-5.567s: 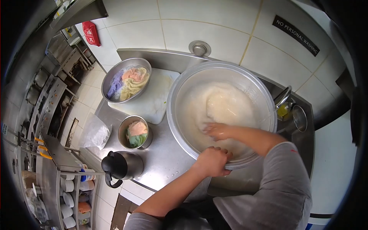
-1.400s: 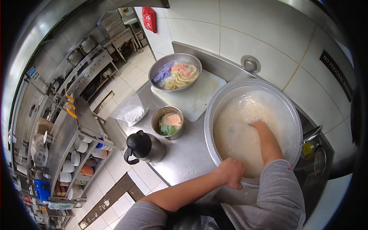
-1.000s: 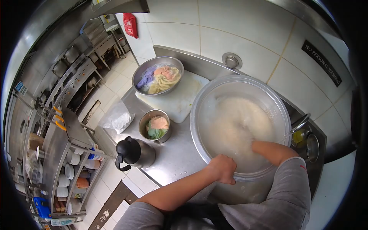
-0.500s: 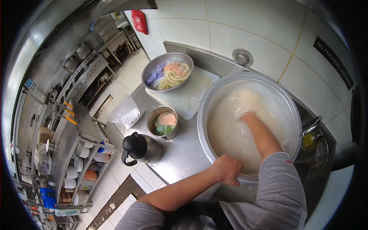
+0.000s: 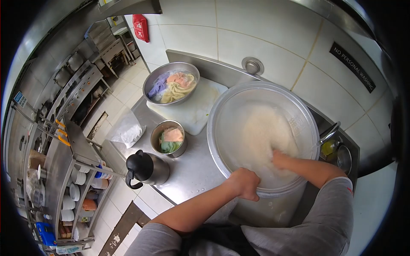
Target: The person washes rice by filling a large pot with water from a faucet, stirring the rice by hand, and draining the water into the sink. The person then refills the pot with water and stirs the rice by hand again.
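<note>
A large round metal colander (image 5: 214,138) with small holes in its side holds pale rice grains (image 5: 262,121) in cloudy liquid. My left hand (image 5: 245,182) is closed around the near left part of its rim, thumb outside. Inside the colander, my right hand (image 5: 282,160) dips into the rice near the right side. Its fingers are sunk in the grains and smeared by motion, so their pose is hidden. Below the near rim, cloudy water (image 5: 269,211) shows in the sink.
Left of the colander stand a steel bowl of coloured cloths (image 5: 197,76) on a white cutting board (image 5: 205,109), a steel pot with cloths (image 5: 184,147), a black-lidded jug (image 5: 147,168) and a clear plastic bag (image 5: 128,132). A tiled wall rises behind.
My right hand has drawn back towards me in the colander, its elbow swinging out to the right. More of the rice mass shows. The left hand stays on the rim; the view has shifted slightly.
</note>
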### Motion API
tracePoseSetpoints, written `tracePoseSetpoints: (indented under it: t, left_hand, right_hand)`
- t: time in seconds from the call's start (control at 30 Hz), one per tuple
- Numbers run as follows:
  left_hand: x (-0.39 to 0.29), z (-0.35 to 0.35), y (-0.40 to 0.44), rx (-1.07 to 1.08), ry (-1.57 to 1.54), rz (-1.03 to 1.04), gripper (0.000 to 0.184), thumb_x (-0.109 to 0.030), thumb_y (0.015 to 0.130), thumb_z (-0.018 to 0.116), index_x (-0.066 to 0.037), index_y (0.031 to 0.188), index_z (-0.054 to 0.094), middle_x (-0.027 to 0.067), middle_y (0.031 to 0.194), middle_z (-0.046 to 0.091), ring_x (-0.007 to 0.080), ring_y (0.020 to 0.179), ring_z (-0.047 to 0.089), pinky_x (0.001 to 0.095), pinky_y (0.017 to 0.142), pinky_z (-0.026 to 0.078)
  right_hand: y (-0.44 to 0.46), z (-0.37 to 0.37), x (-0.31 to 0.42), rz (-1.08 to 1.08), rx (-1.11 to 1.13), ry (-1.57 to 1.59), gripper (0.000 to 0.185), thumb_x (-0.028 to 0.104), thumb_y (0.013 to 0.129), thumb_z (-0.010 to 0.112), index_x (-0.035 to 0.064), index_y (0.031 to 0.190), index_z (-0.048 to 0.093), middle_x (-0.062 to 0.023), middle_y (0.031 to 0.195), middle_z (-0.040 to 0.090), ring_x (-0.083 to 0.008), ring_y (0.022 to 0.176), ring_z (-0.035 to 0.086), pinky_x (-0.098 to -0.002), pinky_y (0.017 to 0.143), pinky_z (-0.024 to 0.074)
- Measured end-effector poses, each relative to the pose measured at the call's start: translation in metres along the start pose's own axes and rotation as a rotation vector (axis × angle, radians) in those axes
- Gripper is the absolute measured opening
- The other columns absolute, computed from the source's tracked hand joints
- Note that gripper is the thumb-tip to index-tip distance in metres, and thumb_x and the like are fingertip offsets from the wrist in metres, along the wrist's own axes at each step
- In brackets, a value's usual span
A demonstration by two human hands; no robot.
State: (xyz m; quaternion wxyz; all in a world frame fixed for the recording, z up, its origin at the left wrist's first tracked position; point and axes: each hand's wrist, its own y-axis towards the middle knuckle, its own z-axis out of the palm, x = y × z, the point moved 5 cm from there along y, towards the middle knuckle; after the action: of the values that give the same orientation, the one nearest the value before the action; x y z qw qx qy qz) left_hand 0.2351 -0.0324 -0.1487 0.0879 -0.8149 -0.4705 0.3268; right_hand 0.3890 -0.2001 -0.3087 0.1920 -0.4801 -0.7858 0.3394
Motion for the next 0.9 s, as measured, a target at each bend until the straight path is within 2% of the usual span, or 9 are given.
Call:
tracePoseSetpoints:
  t: [0.1, 0.23, 0.33, 0.37, 0.43, 0.5, 0.63, 0.77, 0.9]
  left_hand:
    - [0.000, -0.001, -0.001, 0.006, 0.000, -0.004, 0.045, -0.040, 0.068, 0.066, -0.004, 0.094, 0.070, 0.0174, 0.085, 0.069, 0.0351, 0.086, 0.067, 0.0427, 0.080, 0.053]
    - [0.001, -0.002, -0.001, -0.004, 0.014, 0.004, 0.044, -0.040, 0.068, 0.066, -0.005, 0.094, 0.070, 0.0176, 0.084, 0.069, 0.0345, 0.085, 0.068, 0.0431, 0.079, 0.053]
    - [0.005, 0.004, 0.004, 0.000, -0.018, -0.009, 0.045, -0.040, 0.066, 0.067, -0.005, 0.095, 0.070, 0.0182, 0.084, 0.069, 0.0350, 0.085, 0.067, 0.0434, 0.078, 0.054]
    - [0.006, 0.006, 0.005, 0.001, -0.023, -0.025, 0.045, -0.040, 0.066, 0.067, -0.005, 0.095, 0.070, 0.0182, 0.084, 0.069, 0.0350, 0.085, 0.067, 0.0434, 0.078, 0.054]
    - [0.006, 0.005, 0.005, -0.090, -0.004, 0.004, 0.043, -0.041, 0.063, 0.068, -0.003, 0.083, 0.073, 0.0175, 0.084, 0.070, 0.0342, 0.083, 0.068, 0.0425, 0.076, 0.054]
    - [0.007, 0.005, 0.005, -0.082, -0.017, -0.007, 0.043, -0.041, 0.063, 0.069, -0.003, 0.083, 0.073, 0.0173, 0.084, 0.070, 0.0343, 0.082, 0.068, 0.0425, 0.076, 0.054]
    - [0.005, 0.000, 0.001, -0.073, -0.042, -0.011, 0.042, -0.041, 0.063, 0.070, -0.003, 0.081, 0.072, 0.0168, 0.084, 0.070, 0.0343, 0.083, 0.068, 0.0427, 0.076, 0.054]
    - [0.005, 0.004, 0.004, -0.074, -0.052, 0.008, 0.042, -0.041, 0.064, 0.070, -0.003, 0.083, 0.072, 0.0166, 0.085, 0.070, 0.0339, 0.083, 0.068, 0.0424, 0.076, 0.054]
    - [0.005, 0.000, 0.000, -0.007, -0.051, -0.005, 0.043, -0.041, 0.066, 0.069, -0.004, 0.088, 0.071, 0.0169, 0.086, 0.070, 0.0341, 0.085, 0.068, 0.0422, 0.078, 0.054]
  right_hand:
    - [-0.019, 0.026, 0.064, -0.244, 0.195, -0.183, 0.058, 0.029, 0.090, 0.057, 0.0022, 0.138, 0.037, -0.0234, 0.136, 0.046, -0.0366, 0.122, 0.050, -0.0497, 0.099, 0.0412]
    - [0.008, 0.007, 0.138, -0.490, 0.056, -0.208, 0.043, 0.031, 0.091, 0.054, 0.0079, 0.127, 0.052, -0.0187, 0.128, 0.055, -0.0338, 0.113, 0.057, -0.0486, 0.091, 0.0463]
    - [0.084, -0.033, 0.163, -0.437, -0.119, -0.381, 0.037, 0.033, 0.091, 0.051, 0.0121, 0.119, 0.063, -0.0152, 0.122, 0.062, -0.0318, 0.106, 0.062, -0.0478, 0.085, 0.0501]
    - [0.108, -0.044, 0.158, -0.353, -0.129, -0.347, 0.036, 0.033, 0.091, 0.050, 0.0135, 0.116, 0.067, -0.0140, 0.120, 0.064, -0.0311, 0.104, 0.064, -0.0475, 0.084, 0.0513]
    - [0.136, -0.070, 0.124, -0.031, -0.053, 0.355, 0.035, 0.034, 0.091, 0.050, 0.0162, 0.115, 0.068, -0.0121, 0.122, 0.064, -0.0316, 0.108, 0.063, -0.0470, 0.089, 0.0494]
    - [0.165, -0.087, 0.082, -0.196, -0.206, -0.181, 0.039, 0.033, 0.091, 0.048, 0.0138, 0.120, 0.065, -0.0125, 0.122, 0.064, -0.0335, 0.110, 0.062, -0.0467, 0.093, 0.0478]
    - [0.118, -0.127, -0.009, 0.143, -0.363, 0.029, 0.050, 0.036, 0.091, 0.052, -0.0012, 0.123, 0.058, -0.0208, 0.127, 0.058, -0.0357, 0.114, 0.059, -0.0476, 0.094, 0.0469]
    - [0.073, -0.081, -0.072, 0.224, -0.542, -0.099, 0.042, 0.035, 0.091, 0.054, -0.0005, 0.112, 0.065, -0.0221, 0.119, 0.061, -0.0354, 0.111, 0.059, -0.0463, 0.094, 0.0472]
    - [0.096, 0.041, -0.095, -0.287, -0.044, -0.611, 0.032, 0.025, 0.084, 0.059, 0.0025, 0.105, 0.069, -0.0204, 0.119, 0.062, -0.0332, 0.104, 0.063, -0.0474, 0.086, 0.0506]
